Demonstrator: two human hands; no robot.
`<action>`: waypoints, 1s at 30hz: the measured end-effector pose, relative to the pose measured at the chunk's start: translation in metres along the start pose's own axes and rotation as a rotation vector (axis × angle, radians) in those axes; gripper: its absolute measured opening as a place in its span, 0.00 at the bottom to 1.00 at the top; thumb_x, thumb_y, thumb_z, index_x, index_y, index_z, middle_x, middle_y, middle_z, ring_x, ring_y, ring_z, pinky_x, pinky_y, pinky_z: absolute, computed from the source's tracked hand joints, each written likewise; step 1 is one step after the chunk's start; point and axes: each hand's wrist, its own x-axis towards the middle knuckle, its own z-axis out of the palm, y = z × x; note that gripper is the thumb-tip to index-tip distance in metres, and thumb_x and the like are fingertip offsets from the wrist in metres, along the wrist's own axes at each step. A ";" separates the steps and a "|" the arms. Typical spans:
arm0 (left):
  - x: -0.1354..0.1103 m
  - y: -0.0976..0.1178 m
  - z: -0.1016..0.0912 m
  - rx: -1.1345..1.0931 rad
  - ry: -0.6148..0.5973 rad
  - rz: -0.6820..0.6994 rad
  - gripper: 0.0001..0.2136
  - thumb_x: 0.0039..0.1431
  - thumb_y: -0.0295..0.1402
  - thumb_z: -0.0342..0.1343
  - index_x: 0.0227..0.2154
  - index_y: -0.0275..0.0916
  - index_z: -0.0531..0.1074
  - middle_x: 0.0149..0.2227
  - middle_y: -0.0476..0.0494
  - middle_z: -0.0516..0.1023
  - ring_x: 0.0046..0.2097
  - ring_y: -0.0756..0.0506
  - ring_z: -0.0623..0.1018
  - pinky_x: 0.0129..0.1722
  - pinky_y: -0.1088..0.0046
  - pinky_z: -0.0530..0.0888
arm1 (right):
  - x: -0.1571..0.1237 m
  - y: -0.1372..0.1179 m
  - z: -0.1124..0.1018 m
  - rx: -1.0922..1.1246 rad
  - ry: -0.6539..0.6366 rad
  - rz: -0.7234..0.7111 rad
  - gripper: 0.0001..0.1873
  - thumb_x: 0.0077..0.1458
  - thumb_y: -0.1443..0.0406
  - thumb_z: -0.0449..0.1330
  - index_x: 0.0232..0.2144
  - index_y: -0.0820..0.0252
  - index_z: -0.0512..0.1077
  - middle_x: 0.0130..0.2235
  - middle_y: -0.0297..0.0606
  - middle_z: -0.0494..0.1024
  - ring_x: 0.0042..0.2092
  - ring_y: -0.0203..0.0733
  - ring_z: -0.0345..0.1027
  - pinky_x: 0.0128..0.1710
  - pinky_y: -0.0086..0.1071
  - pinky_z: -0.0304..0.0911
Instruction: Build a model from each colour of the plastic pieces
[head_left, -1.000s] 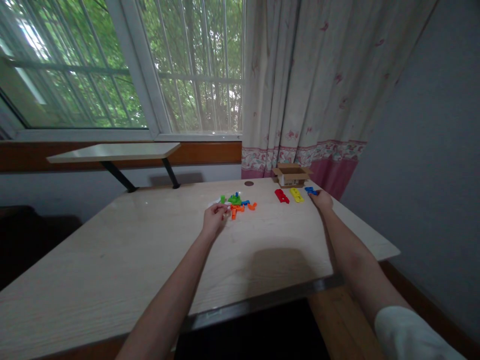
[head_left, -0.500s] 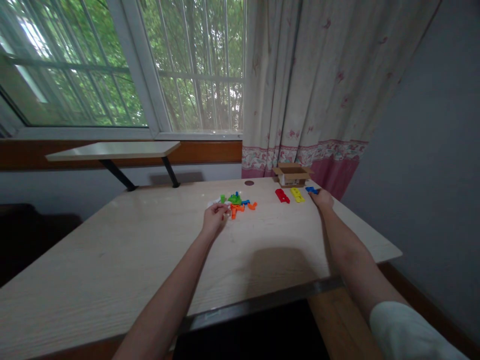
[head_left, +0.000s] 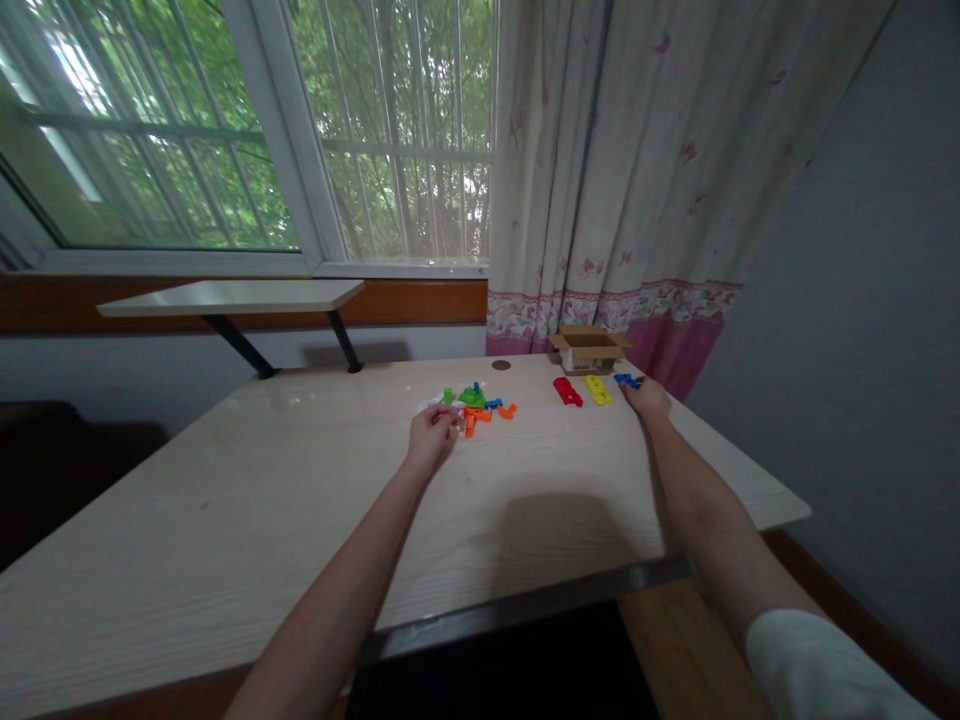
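My left hand (head_left: 431, 437) rests at the near left of a pile of small plastic pieces on a pale wood-grain table (head_left: 262, 500). Its bunched fingertips touch something white (head_left: 429, 405), and I cannot tell whether it grips anything. The pile holds a green piece (head_left: 472, 397) and an orange piece (head_left: 469, 423). My right hand (head_left: 646, 398) sits at the far right, its fingers on a blue plastic piece (head_left: 627, 380). To its left lie a yellow piece (head_left: 598, 390) and a red piece (head_left: 568, 392).
An open cardboard box (head_left: 589, 350) stands at the far table edge, behind the red and yellow pieces. A round dark grommet (head_left: 501, 365) is set in the tabletop. A curtain and a barred window lie beyond, with a narrow shelf (head_left: 229, 297) below the window.
My hands and the pieces stay almost in place. The whole view has shifted slightly as my head turned and levelled.
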 end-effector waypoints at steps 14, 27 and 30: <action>-0.002 0.006 0.001 0.016 0.028 0.000 0.06 0.37 0.32 0.58 0.19 0.34 0.72 0.15 0.52 0.67 0.16 0.55 0.60 0.17 0.78 0.55 | -0.070 -0.081 -0.020 0.258 0.124 -0.725 0.14 0.56 0.57 0.51 0.32 0.62 0.71 0.35 0.42 0.73 0.37 0.41 0.65 0.37 0.33 0.58; 0.001 0.003 -0.003 0.031 0.051 0.022 0.10 0.37 0.38 0.60 0.21 0.35 0.72 0.17 0.51 0.69 0.17 0.55 0.61 0.17 0.78 0.56 | -0.168 -0.189 0.018 0.033 -0.295 -0.986 0.20 0.60 0.61 0.48 0.51 0.63 0.67 0.50 0.49 0.72 0.51 0.46 0.63 0.50 0.36 0.55; 0.000 0.003 -0.004 0.036 0.041 0.028 0.11 0.36 0.38 0.59 0.21 0.35 0.72 0.17 0.51 0.69 0.17 0.55 0.61 0.17 0.78 0.55 | -0.173 -0.191 0.026 0.005 -0.233 -0.972 0.18 0.60 0.61 0.48 0.47 0.62 0.69 0.47 0.50 0.73 0.48 0.49 0.65 0.46 0.38 0.58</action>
